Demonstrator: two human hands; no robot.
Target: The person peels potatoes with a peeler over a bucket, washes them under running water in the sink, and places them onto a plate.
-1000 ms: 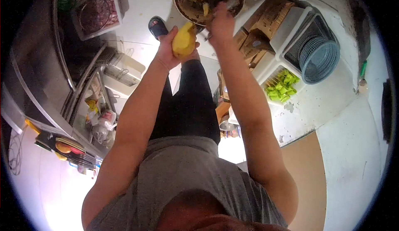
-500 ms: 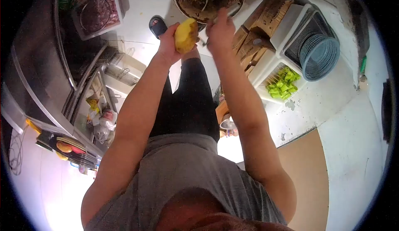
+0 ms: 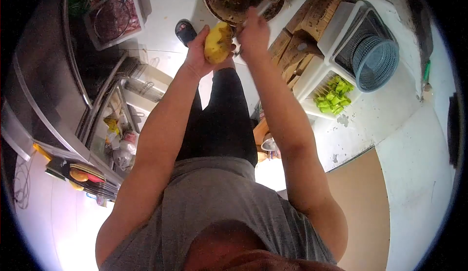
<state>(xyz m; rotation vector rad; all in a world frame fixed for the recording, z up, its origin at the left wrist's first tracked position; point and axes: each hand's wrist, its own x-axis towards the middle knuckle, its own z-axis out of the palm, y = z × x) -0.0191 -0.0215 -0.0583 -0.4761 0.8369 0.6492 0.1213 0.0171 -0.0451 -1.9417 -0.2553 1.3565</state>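
A yellow potato (image 3: 218, 43), with patches of brown skin on its right side, is held in my left hand (image 3: 199, 54). My right hand (image 3: 254, 36) is closed just to the right of the potato, around a tool (image 3: 264, 7) that shows only in part as a pale, blurred piece above the fingers. Beyond both hands, at the top, stands a round container (image 3: 210, 3) with dark brown scraps and murky contents. The exact shape of the tool is hidden by my fingers.
A tray (image 3: 141, 25) of reddish meat sits at the upper left. Cardboard boxes (image 3: 319, 15), a blue-grey basket (image 3: 375, 64) and a white bin with green pieces (image 3: 334, 95) stand on the right. Metal shelving (image 3: 48, 120) runs along the left.
The potato has turned in my left hand, so more brown skin shows. A yellow peel strip seen earlier by my right hand is gone. My right hand has shifted slightly left.
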